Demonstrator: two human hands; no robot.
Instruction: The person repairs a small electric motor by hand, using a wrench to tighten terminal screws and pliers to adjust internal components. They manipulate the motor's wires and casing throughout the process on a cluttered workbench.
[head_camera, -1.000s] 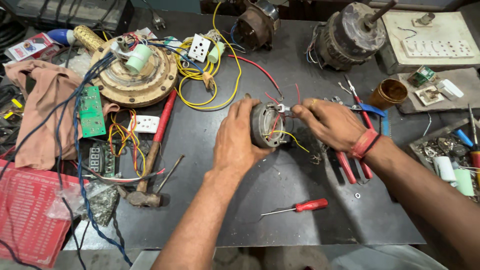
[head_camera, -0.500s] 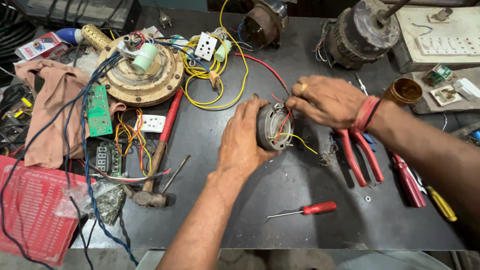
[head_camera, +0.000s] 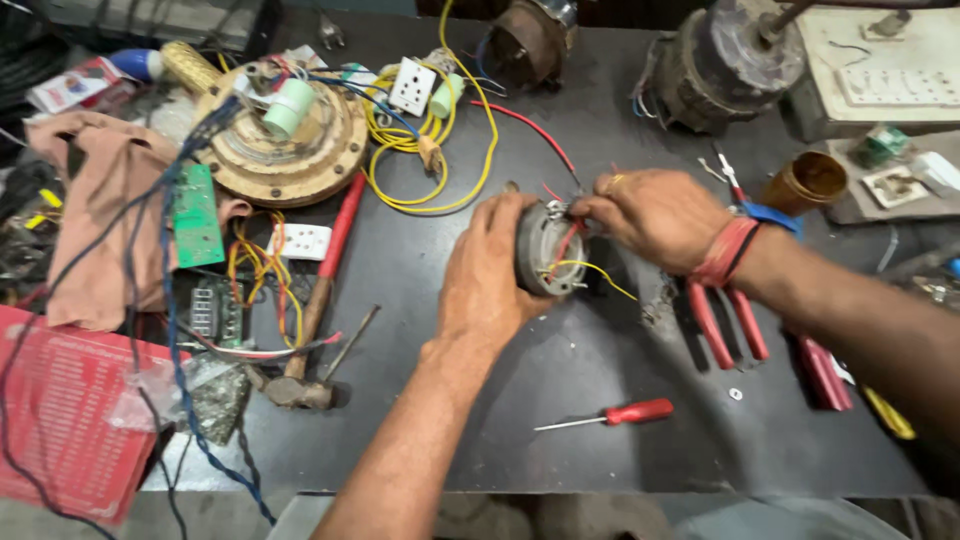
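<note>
My left hand (head_camera: 487, 285) grips the small round grey metal motor (head_camera: 545, 248) at the dark table's (head_camera: 560, 400) middle. My right hand (head_camera: 655, 215) pinches its thin red wire (head_camera: 566, 243) beside the yellow wire (head_camera: 598, 272). I judge wiring work; steady holding is needed.

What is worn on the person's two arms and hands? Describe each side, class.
Both forearms are bare, with no sleeves and no gloves. The right hand has a band of red threads with a dark strand around the wrist, and what looks like a ring on one finger. The left hand wears nothing visible.
</note>
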